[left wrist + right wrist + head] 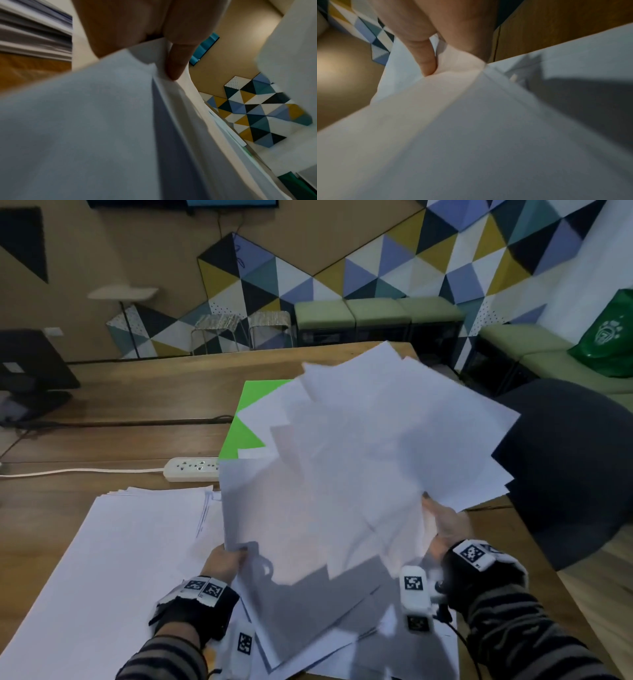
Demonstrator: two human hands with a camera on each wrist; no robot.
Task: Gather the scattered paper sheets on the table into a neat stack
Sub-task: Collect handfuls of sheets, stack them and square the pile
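A fanned, uneven bunch of white paper sheets [359, 460] is lifted off the wooden table [144, 385], tilted up and away from me. My left hand [224, 559] pinches its lower left corner; in the left wrist view the left fingers [176, 65] pinch the sheets [102, 121]. My right hand [445, 525] grips the bunch's right edge, its fingers [426, 59] pinching the paper [471, 135]. More white sheets [113, 559] lie spread flat on the table to the left and beneath the lifted bunch.
A green sheet [246, 419] lies on the table behind the lifted bunch. A white power strip [191, 469] with its cable sits mid-table. A dark chair back [565, 467] stands at the right; a monitor base [30, 371] is far left.
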